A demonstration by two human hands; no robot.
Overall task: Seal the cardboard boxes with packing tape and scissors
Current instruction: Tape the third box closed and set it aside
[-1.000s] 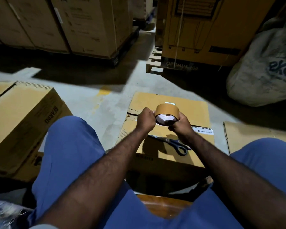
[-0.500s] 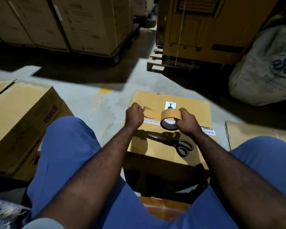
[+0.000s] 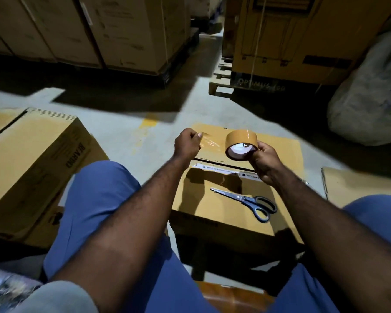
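Observation:
A cardboard box (image 3: 215,213) stands on the floor between my knees, its top flaps closed along a seam with an old white label strip. Black-handled scissors (image 3: 246,201) lie on the near flap. My right hand (image 3: 265,160) grips a roll of brown packing tape (image 3: 240,144) above the far flap. My left hand (image 3: 187,143) pinches the free end of the tape, and a short clear-brown strip (image 3: 210,142) stretches between hand and roll, above the box.
A second closed box (image 3: 32,168) lies on the floor at my left. A flat cardboard piece (image 3: 357,186) lies at the right. Stacked cartons on pallets (image 3: 113,35) and a large yellow crate (image 3: 298,39) stand behind, with a white sack (image 3: 370,96) far right.
Both hands have lifted higher above the box. The strip of tape between my left hand and the roll has been pulled out longer than a second ago.

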